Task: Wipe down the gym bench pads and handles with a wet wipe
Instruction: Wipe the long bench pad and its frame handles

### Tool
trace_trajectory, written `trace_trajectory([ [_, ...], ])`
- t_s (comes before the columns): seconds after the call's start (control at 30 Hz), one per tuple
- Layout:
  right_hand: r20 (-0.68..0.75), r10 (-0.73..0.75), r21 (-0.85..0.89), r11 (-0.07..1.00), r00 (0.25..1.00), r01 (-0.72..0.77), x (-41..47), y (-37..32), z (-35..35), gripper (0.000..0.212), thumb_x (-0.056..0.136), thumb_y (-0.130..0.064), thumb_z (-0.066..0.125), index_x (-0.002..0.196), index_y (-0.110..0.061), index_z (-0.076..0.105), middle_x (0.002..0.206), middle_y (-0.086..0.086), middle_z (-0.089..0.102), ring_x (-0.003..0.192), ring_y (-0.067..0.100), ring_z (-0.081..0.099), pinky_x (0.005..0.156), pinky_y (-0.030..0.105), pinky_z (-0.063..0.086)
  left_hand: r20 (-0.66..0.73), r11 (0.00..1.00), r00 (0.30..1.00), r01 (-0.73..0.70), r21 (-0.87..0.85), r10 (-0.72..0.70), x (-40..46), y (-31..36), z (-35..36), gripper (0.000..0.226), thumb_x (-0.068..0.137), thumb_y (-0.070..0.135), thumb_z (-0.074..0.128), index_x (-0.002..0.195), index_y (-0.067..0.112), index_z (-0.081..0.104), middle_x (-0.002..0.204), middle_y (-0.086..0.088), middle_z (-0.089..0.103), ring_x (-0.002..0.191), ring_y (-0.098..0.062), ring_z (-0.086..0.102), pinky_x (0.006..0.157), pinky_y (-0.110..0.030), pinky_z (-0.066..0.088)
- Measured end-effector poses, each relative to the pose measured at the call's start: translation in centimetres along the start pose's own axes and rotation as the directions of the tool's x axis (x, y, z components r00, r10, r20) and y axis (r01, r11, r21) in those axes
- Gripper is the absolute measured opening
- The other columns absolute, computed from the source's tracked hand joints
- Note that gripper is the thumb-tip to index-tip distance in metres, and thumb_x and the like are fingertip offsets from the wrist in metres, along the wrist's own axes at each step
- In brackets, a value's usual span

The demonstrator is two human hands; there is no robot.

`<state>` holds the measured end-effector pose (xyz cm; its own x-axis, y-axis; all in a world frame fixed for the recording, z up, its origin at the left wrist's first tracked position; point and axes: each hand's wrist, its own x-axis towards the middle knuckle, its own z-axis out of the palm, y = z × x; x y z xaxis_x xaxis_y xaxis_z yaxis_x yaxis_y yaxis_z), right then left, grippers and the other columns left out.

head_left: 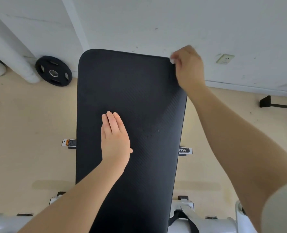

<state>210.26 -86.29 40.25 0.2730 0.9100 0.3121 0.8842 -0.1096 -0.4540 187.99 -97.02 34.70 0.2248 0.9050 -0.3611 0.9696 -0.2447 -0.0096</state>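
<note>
Hands (115, 137) (189, 68): two; pad (147, 101): one; wipe (172, 60): one

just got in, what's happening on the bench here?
A person is wiping a black bench pad. The right hand grips a white wet wipe at the pad's far right corner, by the wall. The left hand lies flat on the middle of the pad, fingers straight. A black weight plate leans on the wall to the left, untouched.

Black ribbed bench pad (131, 98), white wipe (172, 60), beige floor (30, 123)
</note>
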Motion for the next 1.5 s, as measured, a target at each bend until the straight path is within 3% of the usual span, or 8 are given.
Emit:
trace_trajectory([
  [0.27,0.246,-0.319,0.055,0.947,0.915,0.316,-12.3,2.8,1.1,0.013,0.078,0.000,0.050,0.077,-0.004,0.062,0.085,0.014,0.064,0.071,0.032,0.059,0.064,0.032,0.045,0.021,0.999,0.999,0.048,-0.021,-0.048,0.0,0.7,-0.4,0.120,0.075,0.044,0.070,0.141,-0.008,-0.015,0.152,-0.026,-0.005,0.142,-0.042,-0.003,0.116,-0.039,0.006],
  [0.4,0.521,-0.301,0.014,0.939,0.799,0.345,-13.0,2.5,-0.2,0.025,0.079,0.012,0.052,0.097,-0.002,0.063,0.103,0.015,0.058,0.092,0.032,0.054,0.075,0.033,0.048,0.010,0.997,0.999,0.050,-0.050,-0.050,-0.1,0.7,-0.4,0.121,0.072,0.042,0.072,0.142,-0.006,-0.014,0.152,-0.026,-0.004,0.142,-0.041,-0.003,0.115,-0.039,0.004],
  [0.6,0.033,-0.008,0.127,0.992,0.999,0.004,-1.5,2.5,-1.0,0.025,0.087,0.004,0.040,0.095,0.000,0.064,0.106,0.016,0.058,0.093,0.028,0.055,0.074,0.019,0.036,-0.003,0.994,0.996,0.085,-0.069,-0.085,0.0,0.7,0.2,0.119,0.073,0.039,0.073,0.143,-0.003,-0.013,0.153,-0.023,-0.006,0.143,-0.038,-0.005,0.115,-0.037,0.006],
  [0.8,0.191,-0.267,0.046,0.964,0.945,0.263,-8.1,4.0,0.1,0.020,0.081,0.001,0.041,0.079,0.003,0.061,0.083,0.023,0.058,0.076,0.035,0.057,0.066,0.035,0.043,0.001,0.992,0.994,0.109,-0.060,-0.109,0.2,0.9,0.3,0.121,0.072,0.039,0.075,0.143,-0.002,-0.015,0.153,-0.022,-0.007,0.142,-0.038,-0.005,0.115,-0.039,0.008],
  [1.0,0.484,-0.202,0.096,0.979,0.851,0.178,-23.9,3.9,1.1,0.029,0.082,-0.006,0.037,0.089,-0.005,0.065,0.095,0.002,0.062,0.084,0.010,0.041,0.075,0.004,0.031,-0.023,0.993,0.997,0.064,-0.097,-0.067,0.0,0.5,0.2,0.121,0.070,0.039,0.076,0.144,0.000,-0.012,0.154,-0.021,-0.006,0.143,-0.038,-0.004,0.115,-0.040,0.009],
  [1.17,0.425,-0.147,0.026,0.988,0.893,0.150,-20.3,3.0,0.0,0.023,0.087,0.001,0.041,0.093,-0.003,0.064,0.094,0.007,0.055,0.093,0.027,0.052,0.074,0.025,0.038,-0.055,0.991,0.998,0.033,-0.127,-0.041,0.0,0.1,0.6,0.124,0.067,0.037,0.078,0.144,-0.001,-0.011,0.154,-0.022,-0.006,0.143,-0.038,-0.004,0.115,-0.040,0.011],
  [1.3,0.131,-0.012,0.029,1.000,0.991,0.008,-13.4,2.4,0.6,0.020,0.088,0.004,0.046,0.096,0.004,0.064,0.101,0.024,0.058,0.093,0.034,0.055,0.078,0.031,0.039,-0.081,0.992,0.996,0.022,-0.126,-0.032,-0.1,-0.1,1.0,0.126,0.065,0.040,0.078,0.144,0.000,-0.012,0.154,-0.022,-0.007,0.143,-0.037,-0.005,0.115,-0.039,0.011],
  [1.5,0.203,-0.221,0.080,0.975,0.954,0.209,-23.2,2.7,2.8,0.026,0.080,-0.003,0.037,0.072,0.003,0.060,0.077,0.019,0.061,0.070,0.036,0.059,0.065,0.035,0.046,-0.149,0.977,0.989,-0.034,-0.210,0.002,-0.5,-0.5,1.7,0.119,0.071,0.035,0.076,0.145,0.002,-0.011,0.155,-0.019,-0.011,0.143,-0.035,-0.007,0.115,-0.039,0.009],
])
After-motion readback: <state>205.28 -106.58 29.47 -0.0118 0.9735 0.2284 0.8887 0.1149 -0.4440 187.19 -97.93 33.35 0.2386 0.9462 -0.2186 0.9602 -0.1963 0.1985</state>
